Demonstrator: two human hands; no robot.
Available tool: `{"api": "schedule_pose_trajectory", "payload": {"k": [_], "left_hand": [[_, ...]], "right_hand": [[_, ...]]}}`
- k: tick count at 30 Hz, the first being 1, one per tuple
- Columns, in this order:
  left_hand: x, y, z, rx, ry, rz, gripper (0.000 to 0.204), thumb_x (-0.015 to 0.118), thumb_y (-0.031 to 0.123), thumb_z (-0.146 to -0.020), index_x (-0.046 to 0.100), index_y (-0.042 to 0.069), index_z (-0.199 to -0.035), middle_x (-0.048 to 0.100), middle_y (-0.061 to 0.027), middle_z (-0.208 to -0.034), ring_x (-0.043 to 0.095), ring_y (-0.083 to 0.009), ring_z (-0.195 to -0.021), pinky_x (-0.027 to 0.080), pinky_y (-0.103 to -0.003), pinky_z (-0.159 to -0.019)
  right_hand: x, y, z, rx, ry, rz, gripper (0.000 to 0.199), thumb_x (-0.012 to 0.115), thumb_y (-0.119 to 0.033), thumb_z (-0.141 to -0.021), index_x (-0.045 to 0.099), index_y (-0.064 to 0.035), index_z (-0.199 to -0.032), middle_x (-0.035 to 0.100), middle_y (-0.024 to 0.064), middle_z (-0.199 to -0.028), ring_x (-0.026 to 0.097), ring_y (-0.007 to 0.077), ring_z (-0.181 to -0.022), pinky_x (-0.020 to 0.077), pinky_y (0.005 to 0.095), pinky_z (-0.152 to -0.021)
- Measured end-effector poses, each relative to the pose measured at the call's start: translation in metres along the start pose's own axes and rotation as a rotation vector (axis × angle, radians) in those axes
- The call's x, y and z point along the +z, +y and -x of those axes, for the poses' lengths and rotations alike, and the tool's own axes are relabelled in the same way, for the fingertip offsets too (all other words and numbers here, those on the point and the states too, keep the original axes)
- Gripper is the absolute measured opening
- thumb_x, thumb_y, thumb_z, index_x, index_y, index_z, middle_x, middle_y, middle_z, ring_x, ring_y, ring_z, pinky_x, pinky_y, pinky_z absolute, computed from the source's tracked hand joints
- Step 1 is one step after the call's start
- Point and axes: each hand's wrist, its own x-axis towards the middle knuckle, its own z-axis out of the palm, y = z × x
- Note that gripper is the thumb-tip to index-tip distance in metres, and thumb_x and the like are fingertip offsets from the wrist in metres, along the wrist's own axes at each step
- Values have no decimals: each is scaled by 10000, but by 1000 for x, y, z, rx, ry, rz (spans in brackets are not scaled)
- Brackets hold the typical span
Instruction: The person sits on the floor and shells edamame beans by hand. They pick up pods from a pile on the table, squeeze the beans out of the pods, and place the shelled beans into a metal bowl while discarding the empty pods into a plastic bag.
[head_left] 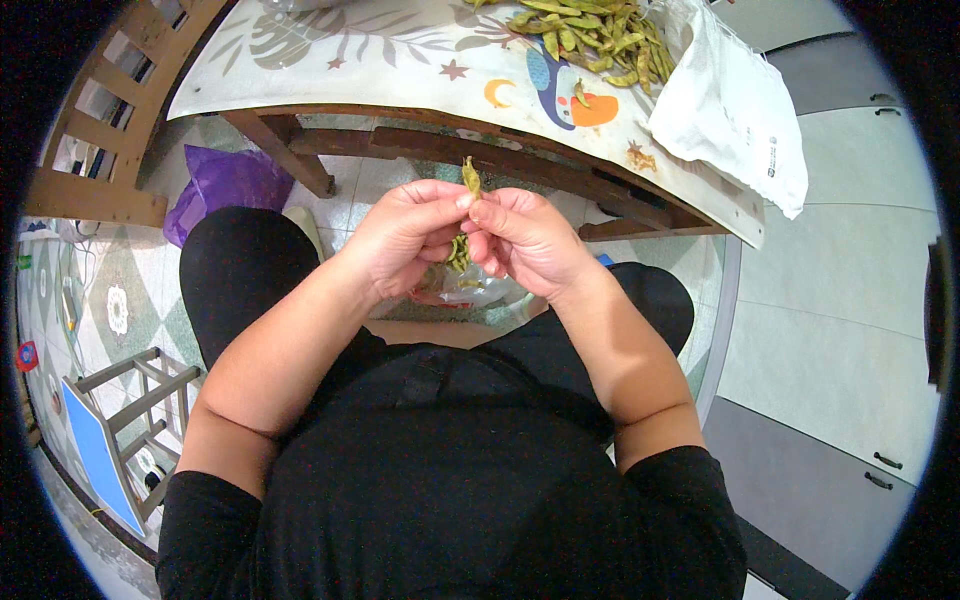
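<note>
Yellow-green and slender, a bean pod (471, 177) stands nearly upright between a seated person's bare hands in the head view, held above the lap and just short of a table's near edge. The left hand (410, 235) and the right hand (525, 238) meet at the thumbs, their fingertips pressed together on the pod's lower end, its tip pointing toward the table. More green pods (458, 252) show in the gap below the hands, near a clear plastic bag (487, 291) between the knees; whether they lie inside it cannot be told.

On the table, a pale printed tablecloth (370, 60) carries leaves, stars and a blue-and-orange bird. A heap of pods (590, 35) lies on its far right part, beside a crumpled white bag (730, 115) that hangs past the edge. One lone pod (580, 94) rests on the bird's figure. A purple bag (225, 185) sits on the tiled floor by the person's left knee, and a blue-topped stool (96, 450) lies tipped at lower left. Grey cabinets (830, 260) line the right side.
</note>
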Motion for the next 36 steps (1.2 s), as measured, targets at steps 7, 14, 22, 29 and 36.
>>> {"api": "schedule_pose_trajectory", "payload": {"k": [7, 14, 22, 29, 36], "left_hand": [[5, -4, 3, 158, 98, -71, 114, 579, 189, -766, 528, 94, -731, 529, 8, -648, 411, -43, -487, 271, -160, -412], [2, -10, 1, 224, 84, -108, 98, 549, 174, -790, 506, 90, -762, 530, 2, -658, 497, -74, -551, 357, -177, -452], [-6, -3, 4, 72, -122, 161, 87, 522, 117, -795, 532, 33, -821, 544, -29, -686, 488, -79, -547, 375, -181, -489], [0, -3, 3, 59, -89, 170, 81, 523, 136, -794, 538, 57, -808, 504, 6, -621, 355, -37, -453, 247, -158, -407], [2, -9, 1, 353, 25, 6, 113, 563, 57, -767, 537, 11, -867, 538, -10, -726, 493, -60, -629, 401, -181, -565]], "right_hand": [[6, 2, 0, -26, 117, 198, 231, 530, -245, -805, 550, -20, -755, 577, 66, -625, 510, 96, -475, 374, 171, -418], [4, 7, -1, -63, 107, 279, 264, 467, -244, -840, 539, 8, -811, 583, 103, -654, 523, 119, -502, 408, 197, -462], [5, 13, -3, -166, 17, 136, 290, 431, -253, -855, 535, 9, -787, 560, 109, -612, 516, 151, -502, 423, 236, -481], [-4, 9, -4, -218, -34, 169, 286, 427, -251, -852, 531, -7, -744, 516, 68, -584, 488, 138, -491, 402, 238, -470], [4, 10, -3, -201, 127, 238, 278, 405, -256, -864, 505, -48, -708, 505, 33, -555, 470, 98, -484, 378, 211, -460]]}}
